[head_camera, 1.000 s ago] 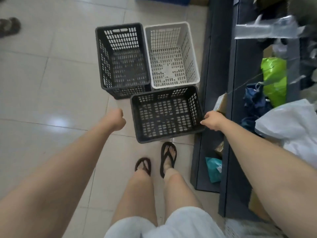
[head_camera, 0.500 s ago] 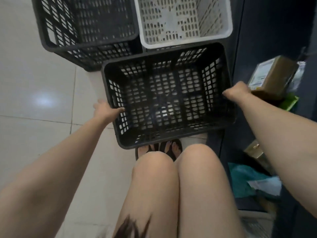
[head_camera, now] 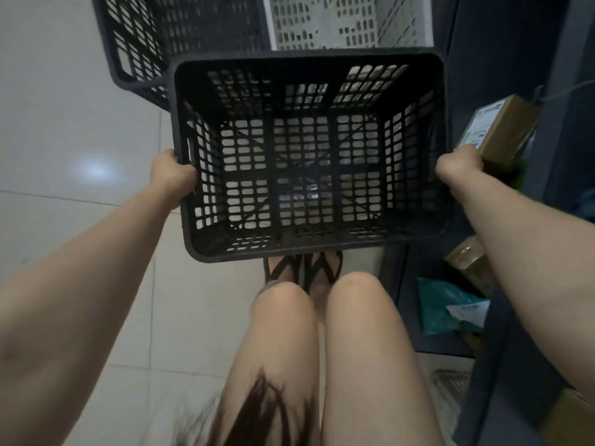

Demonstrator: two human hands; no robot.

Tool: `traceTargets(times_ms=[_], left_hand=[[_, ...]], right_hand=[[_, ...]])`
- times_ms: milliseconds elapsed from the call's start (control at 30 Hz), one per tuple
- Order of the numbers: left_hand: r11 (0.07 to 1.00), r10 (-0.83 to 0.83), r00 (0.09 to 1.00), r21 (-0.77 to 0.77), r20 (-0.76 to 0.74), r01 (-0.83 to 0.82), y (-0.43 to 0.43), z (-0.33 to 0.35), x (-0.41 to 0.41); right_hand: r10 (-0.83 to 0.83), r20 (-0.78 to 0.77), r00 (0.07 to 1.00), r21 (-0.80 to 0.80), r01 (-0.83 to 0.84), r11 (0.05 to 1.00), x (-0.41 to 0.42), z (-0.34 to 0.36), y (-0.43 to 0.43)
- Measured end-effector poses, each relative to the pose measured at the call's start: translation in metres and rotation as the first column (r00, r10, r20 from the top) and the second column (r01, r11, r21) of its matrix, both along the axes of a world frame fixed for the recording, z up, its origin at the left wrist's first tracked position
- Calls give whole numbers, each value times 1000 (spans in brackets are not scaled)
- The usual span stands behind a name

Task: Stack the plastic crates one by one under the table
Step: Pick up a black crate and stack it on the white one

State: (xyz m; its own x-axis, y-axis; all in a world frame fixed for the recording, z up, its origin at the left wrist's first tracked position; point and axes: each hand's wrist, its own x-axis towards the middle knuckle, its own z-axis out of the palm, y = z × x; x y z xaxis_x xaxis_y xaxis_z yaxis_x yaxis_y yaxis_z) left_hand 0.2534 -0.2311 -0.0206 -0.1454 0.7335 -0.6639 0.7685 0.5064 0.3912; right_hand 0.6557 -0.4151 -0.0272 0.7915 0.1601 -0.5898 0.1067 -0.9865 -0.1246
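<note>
Black crate (head_camera: 309,156): perforated plastic, open top up, centre of view, above tiled floor (head_camera: 64,123), just far of sandalled feet (head_camera: 304,268). Left hand (head_camera: 172,177): curled over left rim, gripping. Right hand (head_camera: 457,165): closed on right rim (fingers hidden behind wall). Second black crate (head_camera: 145,43): far left, on floor, partly overlapped by held crate. White crate (head_camera: 347,20): far, beside it on right. Cardboard box (head_camera: 495,130): right, near right hand, on dark shelving. Teal bag (head_camera: 447,304): near right, lower shelf.
</note>
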Motion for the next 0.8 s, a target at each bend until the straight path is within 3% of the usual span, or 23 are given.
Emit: traceTargets(times_ms=[367, 567, 800], left_hand=[[977, 4, 1000, 214, -13, -1, 15, 286, -21], [937, -166, 986, 314, 4, 156, 24, 359, -29], [836, -427, 897, 429, 115, 343, 28, 431, -49]], right_hand=[[-86, -39, 996, 139, 90, 986, -44, 276, -30], [-147, -22, 989, 187, 148, 971, -71, 367, -58], [-233, 201, 951, 219, 188, 957, -165, 444, -140]])
